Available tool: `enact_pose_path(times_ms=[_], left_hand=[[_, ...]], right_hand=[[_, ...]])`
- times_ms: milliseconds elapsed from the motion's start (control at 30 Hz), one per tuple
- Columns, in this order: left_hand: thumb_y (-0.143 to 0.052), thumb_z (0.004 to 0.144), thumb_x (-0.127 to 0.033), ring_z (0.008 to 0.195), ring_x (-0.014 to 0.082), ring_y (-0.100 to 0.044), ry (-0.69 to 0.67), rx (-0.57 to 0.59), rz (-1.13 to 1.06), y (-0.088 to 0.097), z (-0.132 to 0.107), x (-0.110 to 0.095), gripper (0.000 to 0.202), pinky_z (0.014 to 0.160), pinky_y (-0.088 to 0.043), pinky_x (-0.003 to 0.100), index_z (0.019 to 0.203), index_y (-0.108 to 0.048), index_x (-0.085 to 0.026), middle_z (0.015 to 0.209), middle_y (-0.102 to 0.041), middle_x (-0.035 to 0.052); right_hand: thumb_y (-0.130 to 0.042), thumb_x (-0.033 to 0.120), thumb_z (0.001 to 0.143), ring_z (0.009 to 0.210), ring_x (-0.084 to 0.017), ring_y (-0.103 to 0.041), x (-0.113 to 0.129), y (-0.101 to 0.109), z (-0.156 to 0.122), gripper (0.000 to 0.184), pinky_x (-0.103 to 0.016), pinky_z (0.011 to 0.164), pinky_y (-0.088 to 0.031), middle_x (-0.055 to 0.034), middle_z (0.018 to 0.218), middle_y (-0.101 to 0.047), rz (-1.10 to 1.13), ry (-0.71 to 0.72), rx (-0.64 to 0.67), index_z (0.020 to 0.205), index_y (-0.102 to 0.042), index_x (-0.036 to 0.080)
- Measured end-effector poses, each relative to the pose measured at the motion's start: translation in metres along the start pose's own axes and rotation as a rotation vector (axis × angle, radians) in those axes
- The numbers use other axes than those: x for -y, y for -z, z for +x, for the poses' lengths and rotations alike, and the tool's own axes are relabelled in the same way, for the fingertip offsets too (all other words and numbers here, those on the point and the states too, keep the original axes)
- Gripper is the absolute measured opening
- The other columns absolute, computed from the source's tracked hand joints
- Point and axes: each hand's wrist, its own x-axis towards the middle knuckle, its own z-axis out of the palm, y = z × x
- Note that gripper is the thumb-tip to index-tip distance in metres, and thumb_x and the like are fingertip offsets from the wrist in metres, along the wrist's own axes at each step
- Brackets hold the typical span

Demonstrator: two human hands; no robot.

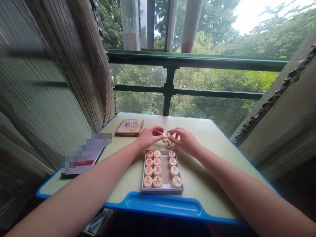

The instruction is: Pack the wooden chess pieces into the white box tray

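Observation:
My left hand (151, 136) and my right hand (184, 139) meet beyond the open box tray (163, 189), thumbs and fingers closed around small round wooden Chinese chess pieces (165, 134). My fingers partly hide these pieces, which seem stacked. Just below them lie two loose black-marked chess pieces, one (169, 145) beside the other (175, 147). In the tray, two columns of stacked red-marked pieces (157, 170) fill the left side. One column of black-marked pieces (174, 170) runs along the right wall, with bare tray floor between.
A decorated box lid (129, 127) lies at the back left of the pale table (197, 197) with its blue rim. At the left edge is a dark flat item (98, 158), partly blurred out. Curtains hang on both sides, and a green railing (197, 60) crosses the window.

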Motion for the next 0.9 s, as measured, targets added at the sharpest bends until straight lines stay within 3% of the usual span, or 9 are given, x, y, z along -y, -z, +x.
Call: enact_pose_path(times_ms=[267,433,600,767,900], left_hand=[[-0.075,0.061,-0.024,0.080,0.0181,-0.065,0.055,0.009,-0.103,-0.001,-0.007,-0.015,0.038,0.078,-0.051,0.035,0.094,-0.063,-0.010,0.086,-0.069,0.0086],[-0.074,0.063,-0.034,0.077,0.0168,-0.061,0.012,0.089,0.137,0.007,-0.009,-0.023,0.042,0.070,-0.049,0.030,0.098,-0.067,-0.012,0.089,-0.069,0.0090],[-0.066,0.068,-0.047,0.072,0.0162,-0.058,-0.028,0.221,0.448,0.021,-0.013,-0.033,0.039,0.065,-0.044,0.027,0.091,-0.072,-0.016,0.082,-0.070,0.0059],[-0.069,0.065,-0.045,0.077,0.0175,-0.060,0.009,0.375,0.410,0.029,-0.013,-0.035,0.038,0.068,-0.044,0.026,0.091,-0.072,-0.017,0.083,-0.071,0.0052],[-0.061,0.072,-0.048,0.087,0.0193,-0.061,0.027,0.311,0.320,0.028,-0.010,-0.029,0.039,0.078,-0.045,0.029,0.091,-0.071,-0.016,0.090,-0.071,0.0067]], right_hand=[[-0.062,0.034,0.074,0.071,-0.013,-0.057,0.001,0.003,0.000,0.027,-0.024,0.066,-0.045,-0.0067,0.089,-0.069,0.335,-0.124,0.067,0.092,-0.068,0.014],[-0.066,0.039,0.068,0.063,-0.010,-0.050,0.001,0.009,0.001,0.033,-0.024,0.059,-0.041,-0.0036,0.077,-0.065,0.315,-0.121,0.124,0.088,-0.068,0.014],[-0.066,0.039,0.067,0.057,-0.009,-0.044,0.006,0.012,-0.002,0.035,-0.022,0.053,-0.036,0.0005,0.067,-0.055,0.339,-0.126,0.284,0.089,-0.067,0.012],[-0.066,0.038,0.066,0.057,-0.009,-0.041,0.016,0.015,-0.005,0.032,-0.022,0.053,-0.033,0.0028,0.061,-0.050,0.246,-0.097,0.421,0.087,-0.068,0.013],[-0.064,0.033,0.069,0.061,-0.010,-0.047,0.025,0.018,-0.007,0.028,-0.022,0.055,-0.034,-0.0003,0.071,-0.059,0.138,-0.074,0.449,0.090,-0.068,0.015]])
